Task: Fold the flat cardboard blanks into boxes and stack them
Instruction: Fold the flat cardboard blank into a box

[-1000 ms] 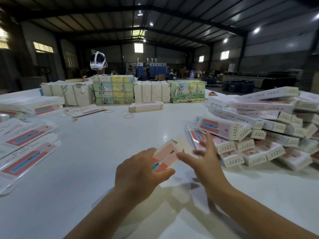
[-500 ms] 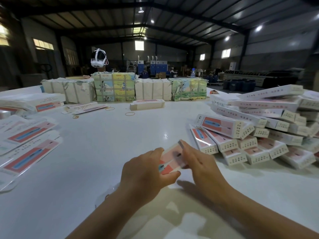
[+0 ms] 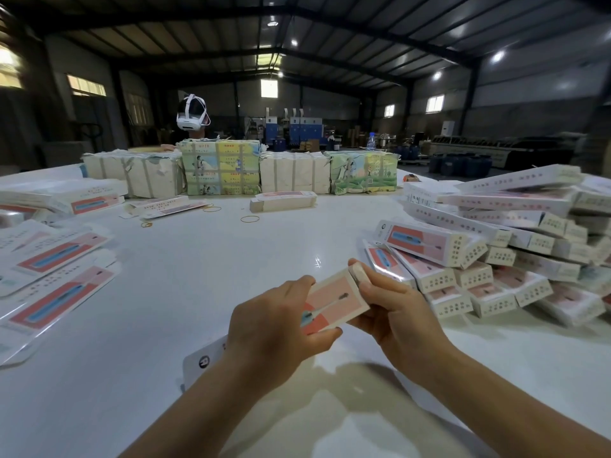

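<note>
Head view: a pink box (image 3: 334,300) is held just above the white table (image 3: 231,279) at centre, gripped by the left hand (image 3: 274,325) with curled fingers and thumb; its far end flap is pinched by the right hand (image 3: 393,312). Folded-box pile (image 3: 496,239) at 2 o'clock, close beside the right hand. Flat blanks (image 3: 56,259) at 9 o'clock. Wrapped bundles (image 3: 238,171) at 12, a loose box (image 3: 282,201) and rubber bands (image 3: 250,219) in front of them.

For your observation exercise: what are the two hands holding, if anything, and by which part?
Both hold one pink box: the left hand grips its near part, the right hand its far end, fingers on the end flap.
</note>
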### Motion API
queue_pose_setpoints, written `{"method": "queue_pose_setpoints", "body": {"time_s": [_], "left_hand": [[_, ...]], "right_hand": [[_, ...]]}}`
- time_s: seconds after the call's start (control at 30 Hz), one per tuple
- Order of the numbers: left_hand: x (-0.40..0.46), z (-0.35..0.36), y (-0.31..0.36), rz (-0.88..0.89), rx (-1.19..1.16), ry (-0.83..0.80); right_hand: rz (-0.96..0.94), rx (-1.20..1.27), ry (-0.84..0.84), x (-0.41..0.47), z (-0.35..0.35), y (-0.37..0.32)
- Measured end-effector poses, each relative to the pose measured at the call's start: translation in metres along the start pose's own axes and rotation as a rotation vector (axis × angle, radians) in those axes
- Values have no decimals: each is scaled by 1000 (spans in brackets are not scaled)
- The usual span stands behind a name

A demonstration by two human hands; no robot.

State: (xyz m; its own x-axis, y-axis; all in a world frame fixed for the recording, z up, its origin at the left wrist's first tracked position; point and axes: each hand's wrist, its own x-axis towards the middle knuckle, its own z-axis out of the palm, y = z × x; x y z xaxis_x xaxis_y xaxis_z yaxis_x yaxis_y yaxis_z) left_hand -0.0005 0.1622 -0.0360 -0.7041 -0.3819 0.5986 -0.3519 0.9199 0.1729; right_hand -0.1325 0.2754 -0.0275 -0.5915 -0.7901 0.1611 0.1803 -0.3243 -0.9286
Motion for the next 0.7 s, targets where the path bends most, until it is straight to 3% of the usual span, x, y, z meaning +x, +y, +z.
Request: {"method": "queue_pose_setpoints", "body": {"time_s": [0.37, 0.6, 0.7], "left_hand": [[0, 0, 1, 15, -20, -25], [1, -2, 8, 16, 34, 16], [2, -7, 13, 11, 47, 45]], "right_hand": [[-288, -467, 44, -8, 0, 6], [-587, -867, 38, -16, 6, 9], [-579, -914, -1, -16, 8, 12]]}}
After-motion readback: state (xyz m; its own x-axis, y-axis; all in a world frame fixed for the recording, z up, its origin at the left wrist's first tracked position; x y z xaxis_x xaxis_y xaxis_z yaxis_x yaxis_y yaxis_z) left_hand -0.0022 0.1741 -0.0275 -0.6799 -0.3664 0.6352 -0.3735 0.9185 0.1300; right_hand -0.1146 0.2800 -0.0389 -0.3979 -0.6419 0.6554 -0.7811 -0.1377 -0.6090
